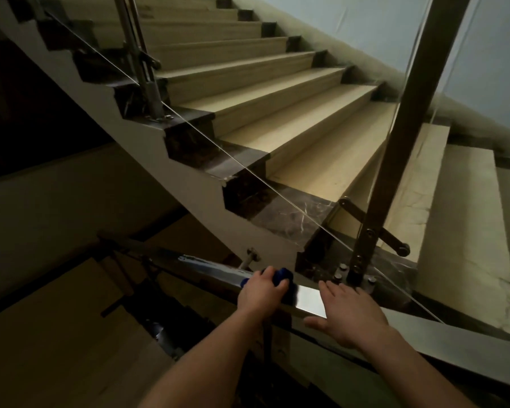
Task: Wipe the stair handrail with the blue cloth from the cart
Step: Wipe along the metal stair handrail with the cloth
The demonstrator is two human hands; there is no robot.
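A shiny metal handrail (309, 300) runs across the lower part of the view, sloping down to the left. My left hand (259, 290) is closed over a bunched blue cloth (283, 275) and presses it on top of the rail. Only bits of the cloth show past my fingers. To its right, my right hand (348, 315) lies flat and open on the rail, fingers spread, holding nothing.
A metal post (395, 160) rises from a bolted base just beyond the rail. Glass panels edge the cream stair treads (306, 136) climbing up and left. A second post (139, 60) stands higher up. Below left lies a dark lower flight.
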